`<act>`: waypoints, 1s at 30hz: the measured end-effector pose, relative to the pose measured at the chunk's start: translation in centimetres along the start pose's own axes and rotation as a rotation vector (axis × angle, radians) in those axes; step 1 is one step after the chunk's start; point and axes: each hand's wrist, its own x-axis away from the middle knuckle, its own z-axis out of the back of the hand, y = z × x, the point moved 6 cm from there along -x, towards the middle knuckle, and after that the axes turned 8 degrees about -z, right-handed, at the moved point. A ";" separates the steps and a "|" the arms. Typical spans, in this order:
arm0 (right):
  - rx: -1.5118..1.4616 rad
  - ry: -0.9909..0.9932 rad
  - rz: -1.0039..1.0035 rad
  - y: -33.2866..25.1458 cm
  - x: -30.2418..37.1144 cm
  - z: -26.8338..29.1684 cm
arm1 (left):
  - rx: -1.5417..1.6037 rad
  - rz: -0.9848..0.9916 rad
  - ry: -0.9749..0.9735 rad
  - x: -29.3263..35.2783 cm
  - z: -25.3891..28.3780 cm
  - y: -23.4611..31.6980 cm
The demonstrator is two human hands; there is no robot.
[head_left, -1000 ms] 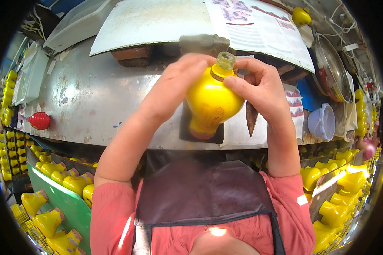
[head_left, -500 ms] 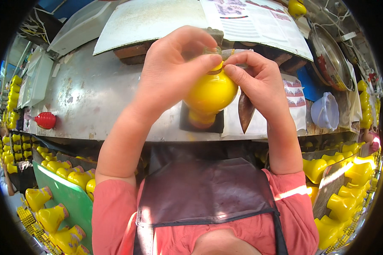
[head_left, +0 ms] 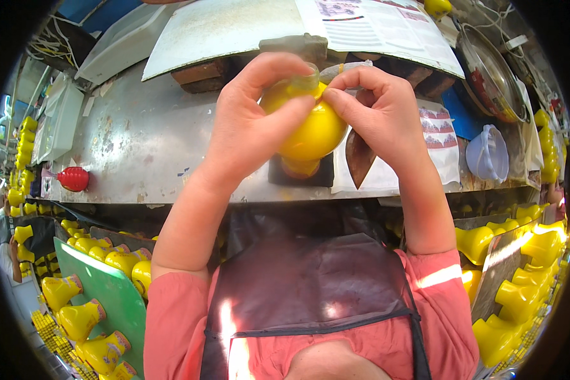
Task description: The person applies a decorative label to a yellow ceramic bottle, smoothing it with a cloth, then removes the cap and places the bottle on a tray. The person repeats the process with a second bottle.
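A glossy yellow vase [head_left: 310, 136] with a round body and a pale, glassy-looking rim stands on a small dark pad [head_left: 278, 171]. Around its neck curls my left hand [head_left: 253, 111], the thumb pressed against the upper body. My right hand [head_left: 377, 104] pinches at the neck's right side with thumb and forefinger; anything tiny between those tips is hidden. Tucked in the same hand is a knife-like tool, whose brown pointed blade [head_left: 360, 158] hangs below the palm. Its grey wrapped end [head_left: 354, 68] with a yellow band seems to stick out above.
Printed sheets [head_left: 440, 136] lie right of the vase, beside a pale blue bucket [head_left: 487, 155]. At left is a red ribbed object [head_left: 73, 178]. Bricks [head_left: 199, 75] prop a white board [head_left: 228, 31] behind. Yellow vases fill a green board [head_left: 101, 278] and a right-hand board [head_left: 487, 278].
Both hands have shifted slightly left at the vase's neck. The right thumb and forefinger have moved along the neck. My view has shifted a little, and the grey block behind shows more.
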 end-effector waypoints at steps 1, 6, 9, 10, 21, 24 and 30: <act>-0.007 0.004 -0.028 0.0 0.0 0.0 | -0.049 -0.026 0.012 -0.2 0.2 0.4; 0.005 0.008 -0.032 -0.1 0.2 0.1 | -0.338 0.022 -0.014 -1.0 0.4 1.8; -0.049 0.014 -0.049 0.5 0.3 0.5 | -0.198 0.044 -0.031 -1.3 0.5 2.0; -0.038 0.037 -0.036 0.6 0.3 0.8 | -0.151 0.013 -0.049 -1.3 0.6 2.2; 0.131 0.009 0.174 0.1 -1.3 0.6 | 0.015 0.059 -0.046 -1.1 2.9 -0.9; 0.168 -0.055 0.207 0.0 -3.0 0.1 | 0.081 0.090 -0.057 -1.0 3.0 -1.3; 0.212 -0.234 0.038 -0.4 -4.9 -0.5 | 0.056 0.075 -0.054 -0.7 3.2 -1.6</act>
